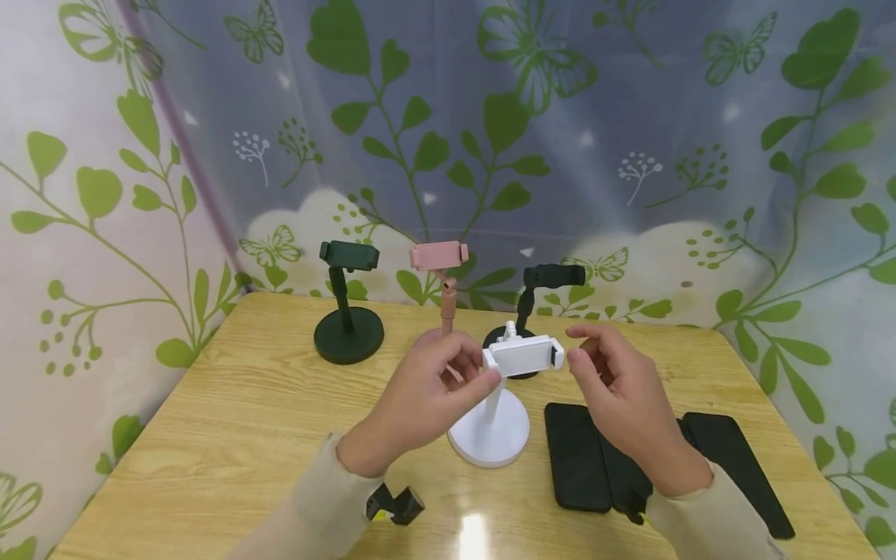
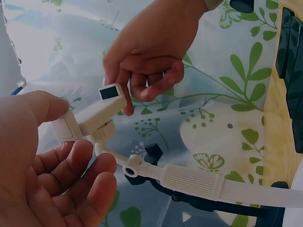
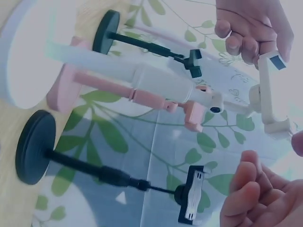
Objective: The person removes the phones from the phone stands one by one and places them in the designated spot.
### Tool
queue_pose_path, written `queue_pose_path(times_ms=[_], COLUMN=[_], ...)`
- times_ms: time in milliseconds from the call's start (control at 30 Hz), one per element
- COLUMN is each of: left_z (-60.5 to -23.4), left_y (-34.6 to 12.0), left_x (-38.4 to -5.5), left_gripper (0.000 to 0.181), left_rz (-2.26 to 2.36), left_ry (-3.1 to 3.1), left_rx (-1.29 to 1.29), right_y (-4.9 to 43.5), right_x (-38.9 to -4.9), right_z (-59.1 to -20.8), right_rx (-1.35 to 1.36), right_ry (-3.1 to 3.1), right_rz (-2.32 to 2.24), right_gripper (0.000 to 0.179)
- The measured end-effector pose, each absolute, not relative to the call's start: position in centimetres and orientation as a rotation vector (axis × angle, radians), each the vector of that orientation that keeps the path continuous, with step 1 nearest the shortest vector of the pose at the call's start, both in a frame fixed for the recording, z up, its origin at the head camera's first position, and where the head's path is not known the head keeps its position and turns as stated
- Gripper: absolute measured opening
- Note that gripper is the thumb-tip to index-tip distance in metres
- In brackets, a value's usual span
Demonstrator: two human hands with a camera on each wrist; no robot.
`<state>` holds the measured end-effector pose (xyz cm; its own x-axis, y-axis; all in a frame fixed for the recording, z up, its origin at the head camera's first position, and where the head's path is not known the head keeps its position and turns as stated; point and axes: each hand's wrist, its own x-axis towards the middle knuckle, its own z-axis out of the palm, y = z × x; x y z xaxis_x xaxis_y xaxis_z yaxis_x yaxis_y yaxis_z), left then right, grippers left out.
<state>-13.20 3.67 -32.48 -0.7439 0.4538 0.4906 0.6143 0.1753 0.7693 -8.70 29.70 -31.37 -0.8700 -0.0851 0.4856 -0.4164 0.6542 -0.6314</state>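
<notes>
A white phone stand (image 1: 521, 355) stands upright on its round base on the table, its clamp facing up toward the head camera. My left hand (image 1: 430, 397) pinches the left end of that clamp between thumb and fingers, as the left wrist view shows closely. Beside the clamp's right end is my right hand (image 1: 623, 389), fingers loosely bent and holding nothing. In the right wrist view the right thumb (image 3: 298, 143) comes very close to the clamp's end; whether it touches I cannot tell.
Behind stand a dark green phone stand (image 1: 348, 334), a pink phone stand (image 1: 439, 257) and a black phone stand (image 1: 553, 275). Several black phone-like slabs (image 1: 577, 459) lie on the wooden table (image 1: 266, 435) at the right. A leaf-patterned curtain (image 1: 434, 155) hangs behind.
</notes>
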Motion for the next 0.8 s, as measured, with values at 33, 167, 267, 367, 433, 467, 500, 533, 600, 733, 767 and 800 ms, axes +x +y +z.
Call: queue_pose_path(times_ms=[33,167,267,367,433,467,500,533,600,733,767,800], left_z=[-32.5,-32.5,-32.5,-32.5,-32.5,-32.5,-32.5,-32.5,-32.6,-32.7,-32.7,-32.7], left_y=[3.6,3.6,3.5,3.5,3.5,3.5,3.5,3.5,3.5,3.4,3.4,3.3], left_x=[-13.2,-13.3,-13.3,-13.4,-13.4,-13.4,-13.4,-13.5,-13.5,-13.6,-13.7,-13.7], left_gripper=[0.012,0.012,0.012,0.012,0.012,0.012,0.012,0.012,0.011,0.011,0.011,0.011], left_rz=[-1.613,-1.609,-1.609,-1.609,-1.606,-1.604,-1.603,-1.604,-1.602,-1.604,-1.602,-1.604], left_ry=[-2.287,-2.286,-2.29,-2.29,-2.292,-2.294,-2.294,-2.295,-2.292,-2.276,-2.275,-2.273], left_rx=[-1.05,-1.052,-1.055,-1.062,-1.066,-1.068,-1.07,-1.071,-1.077,-1.091,-1.094,-1.094], right_y=[29.4,28.6,28.1,27.9,27.8,27.9,27.9,27.9,28.0,28.0,28.0,28.0], right_x=[-8.9,-9.3,-9.3,-9.4,-9.5,-9.6,-9.6,-9.7,-9.9,-10.2,-10.2,-10.2], right_z=[-31.3,-31.4,-31.5,-31.5,-31.5,-31.5,-31.5,-31.5,-31.3,-31.1,-31.1,-31.1], right_rx=[0.415,0.511,0.562,0.576,0.586,0.597,0.613,0.635,0.662,0.643,0.626,0.614], right_ry=[-2.448,-2.389,-2.337,-2.311,-2.304,-2.301,-2.3,-2.299,-2.306,-2.278,-2.255,-2.227], right_rz=[1.1,1.174,1.244,1.308,1.361,1.402,1.454,1.52,1.709,2.139,2.235,2.312], right_gripper=[0.021,0.021,0.019,0.016,0.016,0.016,0.016,0.017,0.02,0.025,0.024,0.023])
